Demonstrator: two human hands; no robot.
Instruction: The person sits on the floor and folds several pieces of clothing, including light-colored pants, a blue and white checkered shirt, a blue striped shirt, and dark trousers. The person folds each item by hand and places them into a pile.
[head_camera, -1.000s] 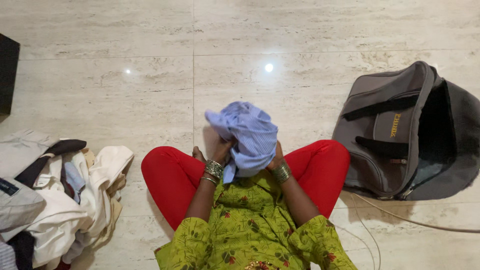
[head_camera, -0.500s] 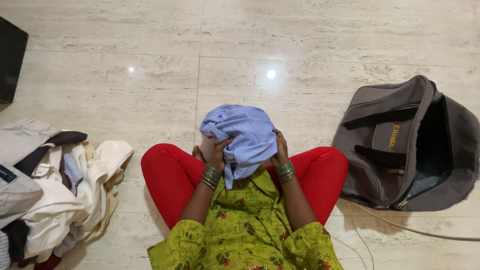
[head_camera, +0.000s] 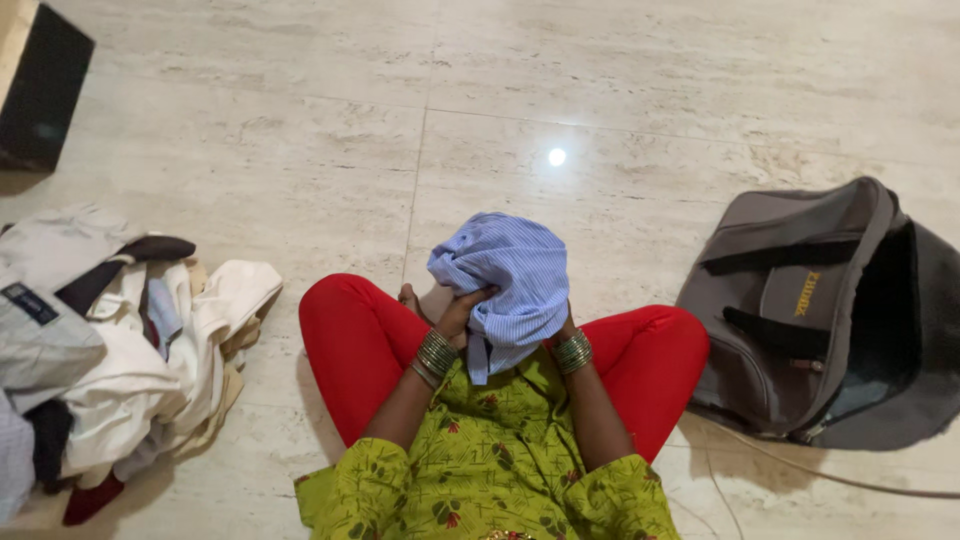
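Note:
I sit cross-legged on a pale stone floor in red trousers and a green patterned top. Both hands hold a bunched blue-and-white striped cloth (head_camera: 510, 275) above my lap. My left hand (head_camera: 462, 312) grips its lower left side, with bangles on the wrist. My right hand (head_camera: 565, 328) is mostly hidden under the cloth's right edge; only the bangled wrist shows clearly. A tail of the cloth hangs down between my wrists.
A heap of white, grey and dark clothes (head_camera: 110, 350) lies on the floor to my left. A grey bag (head_camera: 800, 300) stands unzipped to my right, a thin cable (head_camera: 850, 478) running past it. A dark box (head_camera: 45, 90) sits at the far left corner.
The cloth bundle has come slightly lower and closer to my lap, and my hands have shifted on it. The view has tilted, moving bag and clothes heap a little.

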